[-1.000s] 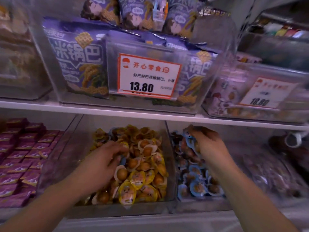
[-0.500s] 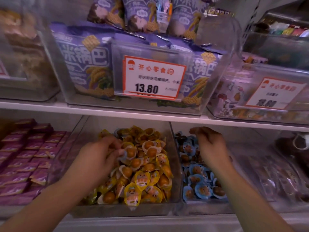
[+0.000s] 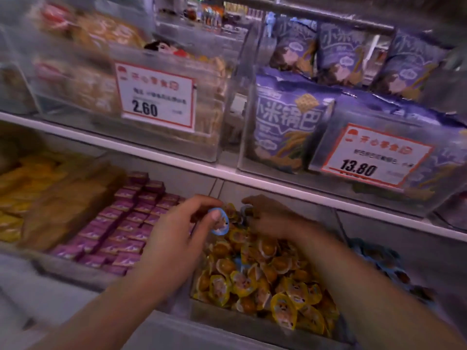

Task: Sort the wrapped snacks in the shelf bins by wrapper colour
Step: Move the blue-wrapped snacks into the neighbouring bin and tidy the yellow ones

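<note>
Both arms are bare with no sleeves, and the left hand (image 3: 177, 231) and right hand (image 3: 271, 218) wear nothing.

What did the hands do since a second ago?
The left hand picked a blue-wrapped snack out of the yellow snack bin and pinches it. The right hand crossed from the blue bin to the yellow one. The yellow snacks stayed put.
</note>
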Demonstrator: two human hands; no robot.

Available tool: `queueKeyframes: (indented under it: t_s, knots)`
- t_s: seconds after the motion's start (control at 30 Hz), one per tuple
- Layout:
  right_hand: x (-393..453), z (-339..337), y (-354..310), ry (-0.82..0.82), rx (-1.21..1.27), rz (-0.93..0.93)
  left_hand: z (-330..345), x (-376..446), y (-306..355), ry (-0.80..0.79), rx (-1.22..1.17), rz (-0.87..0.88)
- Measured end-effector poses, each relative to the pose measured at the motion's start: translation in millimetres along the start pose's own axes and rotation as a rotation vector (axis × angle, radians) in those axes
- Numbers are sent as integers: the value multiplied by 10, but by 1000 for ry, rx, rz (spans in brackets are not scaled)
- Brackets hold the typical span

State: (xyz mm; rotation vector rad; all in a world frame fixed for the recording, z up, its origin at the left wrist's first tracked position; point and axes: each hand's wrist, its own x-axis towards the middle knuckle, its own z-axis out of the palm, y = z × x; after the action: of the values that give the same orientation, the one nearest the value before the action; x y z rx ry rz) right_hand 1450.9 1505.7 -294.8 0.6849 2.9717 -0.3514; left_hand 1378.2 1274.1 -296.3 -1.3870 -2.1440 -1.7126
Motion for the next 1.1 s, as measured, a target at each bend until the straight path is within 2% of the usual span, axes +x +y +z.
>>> queueKeyframes:
  t_s: [0.07,0.17,0.27,0.33,0.53,0.6,0.7,0.8,0.9,1.0,1.1]
  knots:
    - [190,107,-10,-93,-69,11,12,10,-38,0,-36,-29]
    - [373,272,-51,-146,-58,42,28,47,-70,-4,-51,-39]
    - [538,409,-114,-142,-157,102,29,86,-100,10,-58,-42]
    - [605,461,-106,-109,-117,140,14,99,-104,26,-81,-60]
    - [577,354,-56,-44,376,193,-57,160,-80,69,-129,-81]
    - [482,225,-64,-4,641,236,-67,162,-64,82,-131,-84]
    - [198,23,-48,-62,1030,164,-53,126,3,79,-118,-61]
    - [-204,-103,-48,-104,1285,93,9,75,88,62,-58,11]
    - [-625,-130,-25,-21,1259,77,132,18,182,17,20,128]
    - [-981,-98,36,141,1217,122,348,-70,258,-89,87,205]
    - [-1223,-84,86,298,1025,122,615,-162,276,-148,-16,48]
